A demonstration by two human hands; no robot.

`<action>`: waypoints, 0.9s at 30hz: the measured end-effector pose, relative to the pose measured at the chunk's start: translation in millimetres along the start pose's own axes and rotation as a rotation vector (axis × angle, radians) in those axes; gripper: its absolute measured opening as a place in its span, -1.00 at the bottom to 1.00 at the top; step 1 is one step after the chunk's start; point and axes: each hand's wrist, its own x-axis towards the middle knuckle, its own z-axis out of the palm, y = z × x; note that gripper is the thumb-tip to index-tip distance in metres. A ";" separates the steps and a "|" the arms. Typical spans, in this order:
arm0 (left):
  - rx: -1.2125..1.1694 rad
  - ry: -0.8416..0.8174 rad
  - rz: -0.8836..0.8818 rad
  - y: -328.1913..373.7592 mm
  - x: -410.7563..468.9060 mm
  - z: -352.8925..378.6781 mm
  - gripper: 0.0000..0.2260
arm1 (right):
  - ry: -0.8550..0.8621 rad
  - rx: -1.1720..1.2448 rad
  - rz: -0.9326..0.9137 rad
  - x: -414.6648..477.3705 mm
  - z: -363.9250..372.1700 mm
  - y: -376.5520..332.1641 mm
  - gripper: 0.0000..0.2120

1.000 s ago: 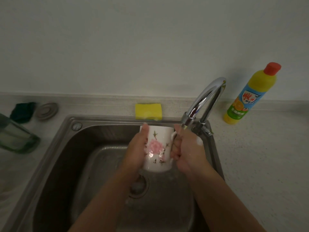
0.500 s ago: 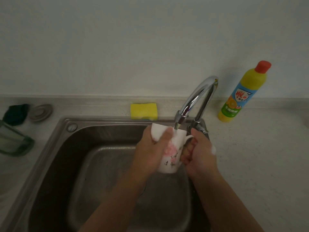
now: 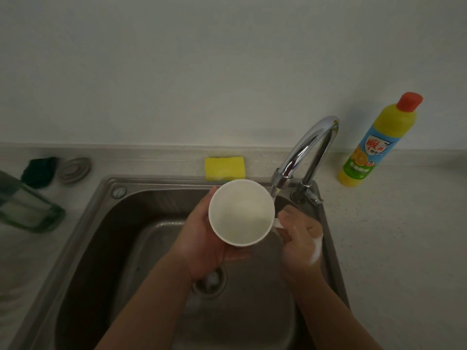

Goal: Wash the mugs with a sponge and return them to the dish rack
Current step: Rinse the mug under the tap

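Over the steel sink [image 3: 106,218], the left hand [image 3: 202,241] cups the white mug [image 3: 241,213] from beneath, fingers wrapped round its wall. The mug's open mouth faces up, just left of the tap [image 3: 310,145] spout. The sudsy right hand [image 3: 300,238] pinches the handle. To rinse well, I'd bring the mouth under the spout, swirl, tip out, and grip firmly since wet glaze is likely slippery.

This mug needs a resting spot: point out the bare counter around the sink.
Widest: the counter right of the sink, before the detergent bottle. Smaller: the back ledge between round lid and sponge. Crowded: the left side, with glass container, dark cloth and lid; over the sink, left hand, right hand and mug.
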 end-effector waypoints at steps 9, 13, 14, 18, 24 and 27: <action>0.146 0.192 0.339 -7.0 16.8 0.3 -0.62 | -0.024 -0.276 0.737 17.5 -6.3 11.6 -0.77; 0.146 0.166 0.380 -8.0 18.3 -5.0 -0.62 | -0.154 -0.316 0.730 11.7 -9.4 2.2 -0.71; 0.126 0.173 0.345 -8.3 19.1 -6.3 -0.57 | -0.127 -0.346 0.646 13.3 -7.6 7.3 -0.71; 0.076 0.191 0.062 -12.5 24.8 -17.7 -0.34 | -0.096 -0.706 0.176 17.4 2.8 6.3 -0.85; 0.719 0.657 0.211 -13.3 24.6 1.5 -0.17 | -0.135 -0.716 0.056 -7.7 14.4 10.8 -0.81; 0.994 0.705 0.344 -14.5 26.0 12.3 -0.46 | -0.104 -0.644 0.105 -17.5 14.7 4.7 -0.87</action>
